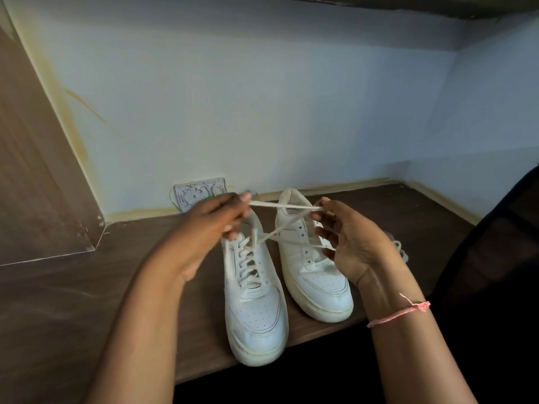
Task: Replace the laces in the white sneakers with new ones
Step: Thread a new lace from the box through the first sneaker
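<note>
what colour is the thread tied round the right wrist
Pink; the thread bracelet shows best in the head view, just below the right hand.

My left hand (pixel 217 218) and right hand (pixel 347 237) pinch the lace (pixel 280 204) taut above the laced sneaker (pixel 253 290); the unlaced sneaker (pixel 312 263) stands just beside it near the shelf's (pixel 87 301) front edge.

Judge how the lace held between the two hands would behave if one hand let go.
The lace looks soft and flat, so it would probably flop down. Its other end seems threaded through the left sneaker, so it likely stays attached. It looks light.
</note>
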A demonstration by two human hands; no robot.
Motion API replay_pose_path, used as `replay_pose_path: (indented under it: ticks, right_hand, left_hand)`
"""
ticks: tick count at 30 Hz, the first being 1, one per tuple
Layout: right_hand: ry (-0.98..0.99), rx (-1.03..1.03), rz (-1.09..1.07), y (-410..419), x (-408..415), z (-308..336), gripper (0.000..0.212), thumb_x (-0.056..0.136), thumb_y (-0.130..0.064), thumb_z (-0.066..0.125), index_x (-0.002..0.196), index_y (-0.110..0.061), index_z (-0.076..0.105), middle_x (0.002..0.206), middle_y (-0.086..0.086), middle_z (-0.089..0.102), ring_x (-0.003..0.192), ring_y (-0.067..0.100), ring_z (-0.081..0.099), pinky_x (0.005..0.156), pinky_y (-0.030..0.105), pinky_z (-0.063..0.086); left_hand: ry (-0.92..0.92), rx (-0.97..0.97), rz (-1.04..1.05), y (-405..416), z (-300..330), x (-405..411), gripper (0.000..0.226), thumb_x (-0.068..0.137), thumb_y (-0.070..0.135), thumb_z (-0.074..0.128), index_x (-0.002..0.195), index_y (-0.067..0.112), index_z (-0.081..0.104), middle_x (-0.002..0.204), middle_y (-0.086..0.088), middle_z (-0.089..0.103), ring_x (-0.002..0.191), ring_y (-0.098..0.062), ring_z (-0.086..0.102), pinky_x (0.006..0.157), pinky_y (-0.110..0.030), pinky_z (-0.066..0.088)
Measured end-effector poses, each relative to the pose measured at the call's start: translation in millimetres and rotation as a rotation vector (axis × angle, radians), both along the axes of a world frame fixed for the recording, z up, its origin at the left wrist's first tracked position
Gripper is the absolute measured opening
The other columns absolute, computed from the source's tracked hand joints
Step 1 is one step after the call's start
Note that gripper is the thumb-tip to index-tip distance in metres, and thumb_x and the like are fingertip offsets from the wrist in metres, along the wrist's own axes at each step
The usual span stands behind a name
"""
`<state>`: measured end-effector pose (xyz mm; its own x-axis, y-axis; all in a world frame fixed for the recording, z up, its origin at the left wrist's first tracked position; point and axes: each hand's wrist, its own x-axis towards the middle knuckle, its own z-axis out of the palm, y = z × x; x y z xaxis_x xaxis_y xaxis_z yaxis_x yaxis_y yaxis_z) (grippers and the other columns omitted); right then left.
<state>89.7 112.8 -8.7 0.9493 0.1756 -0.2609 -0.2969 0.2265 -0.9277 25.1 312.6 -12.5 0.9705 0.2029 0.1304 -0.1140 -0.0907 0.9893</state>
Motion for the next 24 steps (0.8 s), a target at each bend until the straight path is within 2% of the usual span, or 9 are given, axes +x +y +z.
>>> replay_pose_path:
  ticks: [2,5,6,8,11,14,17,21,24]
  right_hand:
    - [-0.144,-0.236,-0.079,1,1,-4,0.015,0.090,-0.028,0.063,0.078,-0.019,0.069,0.077,-0.003,0.062,0.077,0.015,0.050,0.074,0.035,0.040]
    - [-0.555,-1.221,-0.278,9,3,-18,0.021,0.087,-0.038,0.063,0.105,-0.027,0.064,0.112,-0.003,0.054,0.110,0.023,0.038,0.093,0.043,0.031]
    - [-0.682,-1.295,-0.297,15,0,-18,0.029,0.087,-0.040,0.062,0.113,-0.029,0.061,0.124,-0.002,0.052,0.119,0.026,0.033,0.095,0.043,0.026]
    - [-0.821,-1.099,-0.126,33,-8,-14,0.033,0.090,-0.049,0.058,0.120,-0.035,0.060,0.131,-0.009,0.054,0.124,0.023,0.030,0.089,0.036,0.018]
    - [-0.896,-0.873,0.113,59,-17,-20,0.029,0.092,-0.053,0.055,0.115,-0.040,0.065,0.111,-0.018,0.067,0.120,0.012,0.040,0.087,0.031,0.016]
    - [-0.924,-0.815,0.001,64,-14,-25,0.018,0.091,-0.047,0.061,0.101,-0.036,0.071,0.084,-0.012,0.071,0.105,0.009,0.056,0.087,0.033,0.019]
    - [-0.911,-0.809,-0.049,58,-8,-27,0.011,0.088,-0.042,0.067,0.089,-0.033,0.073,0.072,-0.012,0.070,0.097,0.006,0.058,0.086,0.032,0.019]
    - [-0.997,-0.959,-0.282,45,0,-27,0.009,0.089,-0.035,0.067,0.081,-0.034,0.071,0.069,-0.013,0.066,0.095,0.010,0.047,0.084,0.031,0.015]
    - [-1.014,-1.048,-0.332,37,4,-29,0.009,0.091,-0.035,0.065,0.086,-0.031,0.071,0.074,-0.012,0.068,0.094,0.012,0.046,0.082,0.032,0.015]
  left_hand:
    - [-0.019,0.026,0.076,20,1,-4,0.028,0.085,0.043,0.060,0.074,0.019,0.070,0.068,-0.004,0.044,0.055,-0.007,0.037,0.060,-0.024,0.035]
    - [0.018,0.184,0.137,29,-5,-6,0.029,0.097,0.033,0.054,0.077,0.017,0.069,0.058,0.007,0.042,0.052,-0.002,0.036,0.052,-0.015,0.033]
    - [0.027,0.244,0.130,25,-7,-4,0.029,0.098,0.030,0.053,0.080,0.016,0.069,0.057,0.010,0.044,0.051,0.001,0.038,0.051,-0.012,0.034]
    - [0.036,0.303,0.081,14,-11,2,0.024,0.098,0.028,0.054,0.086,0.016,0.071,0.061,0.013,0.052,0.053,0.004,0.044,0.053,-0.010,0.036]
    - [0.030,0.289,0.065,3,-19,12,0.022,0.097,0.030,0.057,0.080,0.027,0.070,0.050,0.018,0.047,0.048,0.005,0.041,0.054,-0.016,0.035]
    - [0.030,0.258,0.111,4,-25,16,0.026,0.095,0.033,0.059,0.075,0.022,0.071,0.050,0.015,0.042,0.048,-0.001,0.037,0.057,-0.025,0.032]
    - [0.028,0.253,0.056,8,-24,14,0.023,0.095,0.032,0.060,0.078,0.026,0.075,0.061,0.005,0.054,0.055,-0.003,0.044,0.060,-0.022,0.038]
    - [0.026,0.282,0.007,22,-22,8,0.021,0.093,0.020,0.063,0.080,0.028,0.078,0.072,0.000,0.066,0.066,-0.006,0.052,0.066,-0.023,0.043]
    - [0.025,0.335,0.069,33,-24,5,0.022,0.090,0.020,0.067,0.080,0.036,0.077,0.076,0.003,0.072,0.078,-0.021,0.062,0.080,-0.035,0.050]
